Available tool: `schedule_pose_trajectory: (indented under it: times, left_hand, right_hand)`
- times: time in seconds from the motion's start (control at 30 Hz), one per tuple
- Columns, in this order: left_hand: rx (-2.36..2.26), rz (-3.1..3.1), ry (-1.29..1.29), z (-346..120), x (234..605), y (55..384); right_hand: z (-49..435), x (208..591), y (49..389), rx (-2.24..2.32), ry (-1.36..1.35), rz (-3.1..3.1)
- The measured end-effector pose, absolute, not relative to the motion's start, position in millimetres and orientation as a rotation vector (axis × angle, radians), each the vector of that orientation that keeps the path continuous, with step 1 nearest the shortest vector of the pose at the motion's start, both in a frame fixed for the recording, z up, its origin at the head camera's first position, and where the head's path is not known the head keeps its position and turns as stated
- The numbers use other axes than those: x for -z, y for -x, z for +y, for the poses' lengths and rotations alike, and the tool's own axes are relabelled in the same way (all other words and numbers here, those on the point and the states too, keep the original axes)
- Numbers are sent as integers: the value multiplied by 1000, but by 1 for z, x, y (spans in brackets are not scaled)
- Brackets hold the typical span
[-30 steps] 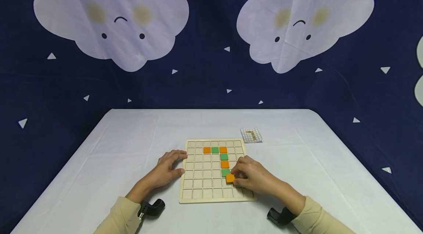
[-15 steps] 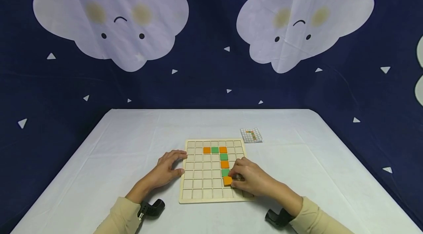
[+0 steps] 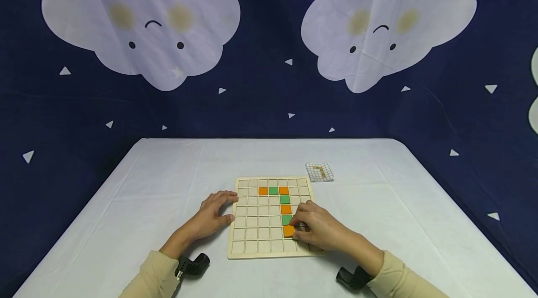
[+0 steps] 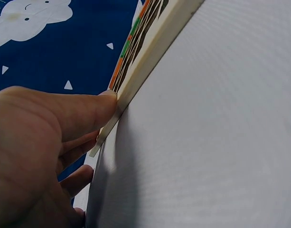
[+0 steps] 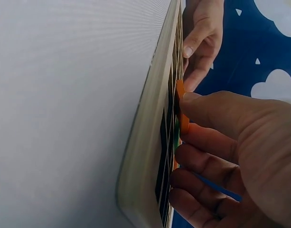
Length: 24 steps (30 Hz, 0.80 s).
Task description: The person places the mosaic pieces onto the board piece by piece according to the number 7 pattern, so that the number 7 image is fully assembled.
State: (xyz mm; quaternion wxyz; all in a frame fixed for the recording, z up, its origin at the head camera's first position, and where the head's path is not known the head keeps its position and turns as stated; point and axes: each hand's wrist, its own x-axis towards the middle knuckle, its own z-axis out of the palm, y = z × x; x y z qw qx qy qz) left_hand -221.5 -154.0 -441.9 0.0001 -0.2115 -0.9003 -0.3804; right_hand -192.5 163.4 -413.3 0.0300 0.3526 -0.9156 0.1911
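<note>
A wooden grid board (image 3: 257,234) lies on the table in the head view. Between thumb and fingertips, my right hand (image 3: 320,227) pinches an orange square tile (image 3: 288,231) over a cell in the column of tiles. In the right wrist view that orange tile (image 5: 183,118) stands tilted, partly raised from the board. Directly beyond it sits a green tile (image 3: 286,220), partly covered by my fingers. My left hand (image 3: 210,216) rests against the board's left edge, thumb and fingers spread apart. The left wrist view shows the thumb touching the board's rim (image 4: 136,80).
Several orange and green tiles form a row and a column on the board, including a corner orange tile (image 3: 283,190). A small printed pattern card (image 3: 319,173) lies past the board's far right corner. White cloth (image 3: 147,186) covers the table; a dark curtain (image 3: 269,102) hangs behind.
My right hand has moved slightly left with the orange tile, which now lines up below the green tile and sits lower and flatter. The left hand has stayed put.
</note>
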Motion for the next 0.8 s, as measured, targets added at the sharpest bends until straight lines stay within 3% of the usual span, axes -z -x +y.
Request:
schedule_pose_trajectory:
  times: [0.8]
  left_hand:
    - [1224,-2812,674,-154,444,222]
  right_hand:
    - [161,410,191,-567,-1052,-2858]
